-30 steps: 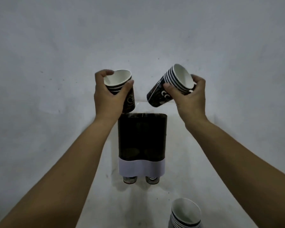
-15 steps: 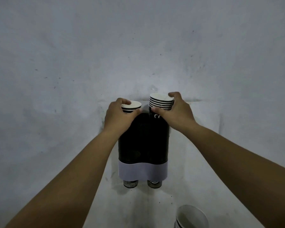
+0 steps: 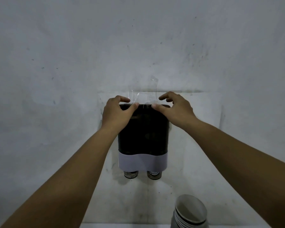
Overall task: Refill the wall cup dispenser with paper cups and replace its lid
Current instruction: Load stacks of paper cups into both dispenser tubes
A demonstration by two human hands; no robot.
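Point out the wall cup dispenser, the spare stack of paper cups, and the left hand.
wall cup dispenser (image 3: 143,137): head view, dark front panel.
spare stack of paper cups (image 3: 190,209): head view, inside of the top cup.
left hand (image 3: 116,113): head view, back of the hand.

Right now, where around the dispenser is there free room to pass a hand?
Bare wall lies left of the left hand and right of the right hand. Below the dispenser, room remains between its two cup bottoms and the spare cup stack. The dispenser's top is crowded: both hands meet there.
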